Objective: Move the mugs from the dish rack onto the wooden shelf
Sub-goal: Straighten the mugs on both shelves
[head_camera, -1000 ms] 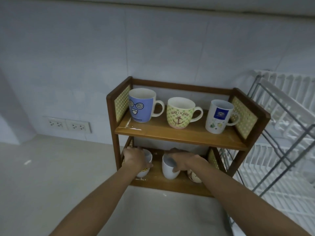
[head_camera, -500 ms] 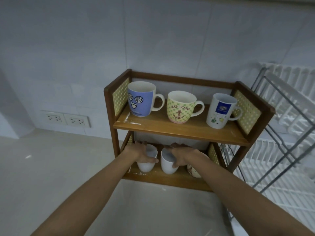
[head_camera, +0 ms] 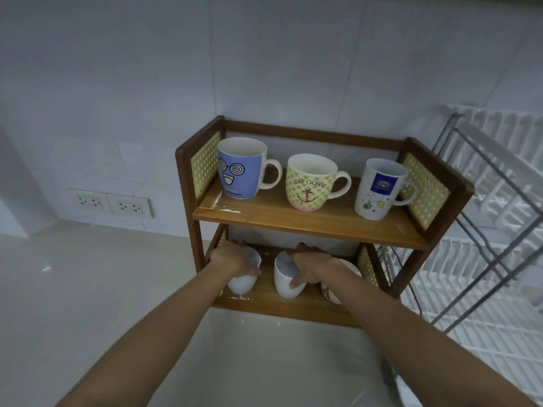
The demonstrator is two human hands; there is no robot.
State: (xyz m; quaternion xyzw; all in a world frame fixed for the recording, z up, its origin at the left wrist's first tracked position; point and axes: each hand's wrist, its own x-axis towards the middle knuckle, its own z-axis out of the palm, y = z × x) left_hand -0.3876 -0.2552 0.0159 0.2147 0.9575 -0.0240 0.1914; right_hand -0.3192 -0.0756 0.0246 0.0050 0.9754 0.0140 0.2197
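Note:
A two-tier wooden shelf (head_camera: 308, 220) stands against the tiled wall. Its top board carries a blue cartoon-face mug (head_camera: 239, 168), a green anchor mug (head_camera: 310, 182) and a white mug with a blue logo (head_camera: 377, 189). On the lower board my left hand (head_camera: 233, 258) grips the rim of a white mug (head_camera: 241, 283). My right hand (head_camera: 311, 267) grips a second white mug (head_camera: 286, 282) beside it. Both mugs rest on the board. A third, patterned mug (head_camera: 332, 295) is mostly hidden behind my right wrist.
A white dish rack with a grey metal frame (head_camera: 484, 230) stands right of the shelf, touching it or nearly so. A double wall socket (head_camera: 110, 204) sits low on the wall at left. The pale countertop (head_camera: 88, 289) stretches left and toward me.
The view has shifted slightly upward. Both hands have stayed on the two white mugs on the lower board, which sit a little further in and closer together.

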